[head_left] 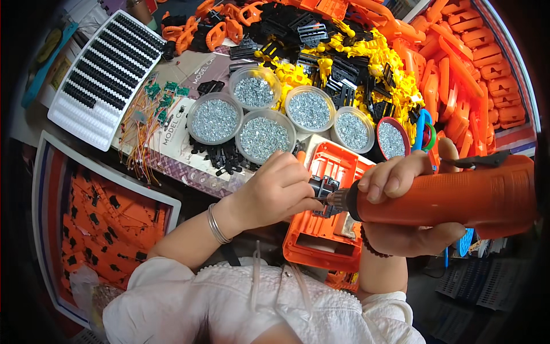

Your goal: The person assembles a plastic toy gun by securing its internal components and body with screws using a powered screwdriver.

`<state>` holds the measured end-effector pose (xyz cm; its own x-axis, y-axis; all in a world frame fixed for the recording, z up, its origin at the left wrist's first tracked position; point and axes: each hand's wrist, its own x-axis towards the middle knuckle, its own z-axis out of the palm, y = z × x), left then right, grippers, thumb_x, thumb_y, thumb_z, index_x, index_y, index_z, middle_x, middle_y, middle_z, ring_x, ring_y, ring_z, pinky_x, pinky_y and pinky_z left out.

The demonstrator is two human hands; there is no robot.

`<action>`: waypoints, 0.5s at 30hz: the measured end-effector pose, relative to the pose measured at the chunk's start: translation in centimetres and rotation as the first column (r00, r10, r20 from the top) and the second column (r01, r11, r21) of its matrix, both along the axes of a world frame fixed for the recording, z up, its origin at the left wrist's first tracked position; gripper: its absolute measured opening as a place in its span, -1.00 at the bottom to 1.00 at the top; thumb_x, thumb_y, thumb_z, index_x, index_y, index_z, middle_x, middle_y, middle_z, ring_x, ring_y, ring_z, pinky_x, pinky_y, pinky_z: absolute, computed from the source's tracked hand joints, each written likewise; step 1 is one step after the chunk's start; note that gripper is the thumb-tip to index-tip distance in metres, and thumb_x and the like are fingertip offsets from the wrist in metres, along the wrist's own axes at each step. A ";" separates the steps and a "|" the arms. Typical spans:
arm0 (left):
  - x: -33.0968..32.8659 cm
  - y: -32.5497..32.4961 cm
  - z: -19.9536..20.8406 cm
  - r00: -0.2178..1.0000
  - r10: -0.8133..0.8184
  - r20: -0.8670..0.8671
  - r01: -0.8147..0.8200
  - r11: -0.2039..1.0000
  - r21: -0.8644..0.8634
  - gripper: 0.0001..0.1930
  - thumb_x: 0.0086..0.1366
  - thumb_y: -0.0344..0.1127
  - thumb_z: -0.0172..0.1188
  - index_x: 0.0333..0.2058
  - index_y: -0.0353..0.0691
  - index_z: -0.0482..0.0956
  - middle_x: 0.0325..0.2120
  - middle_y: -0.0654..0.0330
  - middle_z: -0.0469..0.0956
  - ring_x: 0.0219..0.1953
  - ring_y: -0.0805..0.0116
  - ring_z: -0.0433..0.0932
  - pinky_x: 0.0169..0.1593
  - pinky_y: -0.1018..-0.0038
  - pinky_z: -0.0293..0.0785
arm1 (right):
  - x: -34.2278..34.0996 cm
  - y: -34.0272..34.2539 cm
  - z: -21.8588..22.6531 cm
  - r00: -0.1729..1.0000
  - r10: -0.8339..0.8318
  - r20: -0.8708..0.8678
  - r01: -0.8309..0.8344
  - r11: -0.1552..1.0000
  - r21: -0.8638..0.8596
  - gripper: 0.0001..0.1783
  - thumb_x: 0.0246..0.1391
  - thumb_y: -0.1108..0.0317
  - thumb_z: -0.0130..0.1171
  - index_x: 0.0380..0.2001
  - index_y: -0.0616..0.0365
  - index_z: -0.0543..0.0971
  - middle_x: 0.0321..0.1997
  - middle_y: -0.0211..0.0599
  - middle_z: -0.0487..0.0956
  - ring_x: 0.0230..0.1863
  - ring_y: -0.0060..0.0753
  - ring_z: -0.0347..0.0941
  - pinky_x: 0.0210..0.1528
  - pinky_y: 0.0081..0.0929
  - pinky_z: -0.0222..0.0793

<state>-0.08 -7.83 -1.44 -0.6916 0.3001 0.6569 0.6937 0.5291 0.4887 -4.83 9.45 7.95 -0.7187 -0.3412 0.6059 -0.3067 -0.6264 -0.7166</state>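
My right hand (395,178) is wrapped round an orange electric screwdriver (441,198), which lies nearly level with its bit pointing left. The bit reaches a small black plastic part (327,189) set in an orange plastic housing (312,243), which is open on its upper side. My left hand (281,186) has its fingers closed beside the black part, close to the bit tip. What those fingertips pinch, if anything, is hidden. Just beyond the housing stand several round tubs of small silvery screws (263,136). A red-rimmed tub (392,139) of screws is at their right end.
Yellow parts (378,63) and black parts (344,74) are heaped behind the tubs. Orange housings (458,80) fill the far right. A white tray (97,123) of black pieces and thin wires (146,135) lie left. A crate (43,172) of orange parts stands near left.
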 end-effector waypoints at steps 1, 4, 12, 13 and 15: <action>0.0 0.2 -0.1 1.000 0.001 0.000 -0.001 1.000 0.002 -0.64 -0.11 -0.17 0.40 -0.39 -0.21 0.50 -0.36 0.20 0.41 -0.18 0.17 0.39 -0.10 0.31 0.32 | -0.2 0.0 -0.1 1.000 0.001 0.000 -0.001 1.000 0.002 0.01 0.01 -0.37 0.02 0.28 0.16 0.05 -0.36 -0.22 0.45 -0.47 -0.31 0.42 -0.34 -0.29 0.43; -0.2 1.1 0.0 0.992 0.074 0.101 -0.090 0.982 0.165 -0.30 -0.14 -0.02 0.43 -0.05 -0.26 0.40 -0.11 0.07 0.38 0.01 0.05 0.33 0.09 0.21 0.23 | -0.7 -0.3 -0.5 0.994 -0.061 0.088 0.059 0.998 0.032 0.01 -0.06 -0.32 0.18 0.24 0.15 0.09 -0.42 -0.19 0.49 -0.43 -0.30 0.47 -0.31 -0.36 0.45; -1.2 0.8 0.5 0.919 -0.007 0.394 -0.081 0.975 0.208 -0.29 0.02 -0.04 0.35 0.07 -0.26 0.29 0.03 -0.02 0.32 0.15 0.00 0.23 0.21 0.14 0.08 | -2.9 -1.1 -3.9 0.996 -0.084 -0.036 0.088 0.991 0.102 -0.17 -0.01 -0.26 0.18 0.05 0.21 0.23 -0.39 -0.22 0.52 -0.41 -0.44 0.47 -0.35 -0.53 0.45; -2.4 0.1 0.8 0.917 -0.006 0.398 -0.084 0.975 0.208 -0.29 0.02 -0.04 0.35 0.07 -0.26 0.29 0.03 -0.02 0.32 0.15 0.00 0.23 0.21 0.14 0.08 | -3.0 -1.3 -4.0 0.996 -0.082 -0.032 0.085 0.991 0.103 -0.17 -0.01 -0.26 0.18 0.05 0.21 0.23 -0.39 -0.22 0.52 -0.41 -0.44 0.47 -0.35 -0.53 0.45; -5.3 -1.2 1.7 0.621 -0.268 0.736 -0.189 0.861 0.473 -0.59 0.04 -0.18 0.30 -0.16 -0.22 0.46 -0.10 0.06 0.43 0.07 0.05 0.32 0.17 0.12 0.09 | -3.3 -1.3 -4.0 0.993 -0.086 -0.086 0.095 0.990 0.102 -0.12 0.00 -0.30 0.13 0.10 0.22 0.19 -0.41 -0.21 0.51 -0.44 -0.42 0.47 -0.36 -0.50 0.45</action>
